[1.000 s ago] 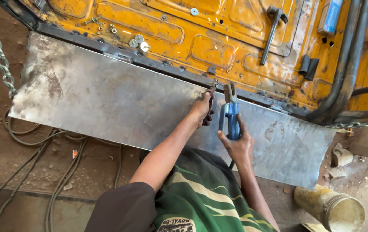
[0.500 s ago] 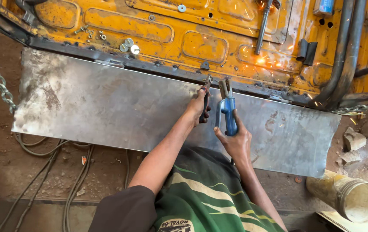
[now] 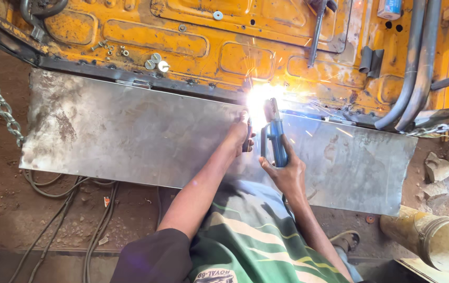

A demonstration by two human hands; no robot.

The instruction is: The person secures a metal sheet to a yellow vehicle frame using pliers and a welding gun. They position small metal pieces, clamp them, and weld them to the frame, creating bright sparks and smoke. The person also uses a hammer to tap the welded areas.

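Fingers of right hand (image 3: pixel 286 175) round blue electrode holder (image 3: pixel 277 141), left hand (image 3: pixel 239 135) on steel sheet (image 3: pixel 130 136), grip unclear; yellow can (image 3: pixel 434 238) nearby, contents unseen.

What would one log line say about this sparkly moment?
right hand: grips blue-handled welding holder | left hand: on grey sheet-metal panel | bright arc at seam with yellow metal body

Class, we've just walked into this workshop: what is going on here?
A person is welding a grey metal sheet along the lower edge of a worn yellow vehicle panel. The right hand holds a blue-handled electrode holder up to the seam, where a bright arc throws sparks. The left hand steadies the sheet just beside the arc.
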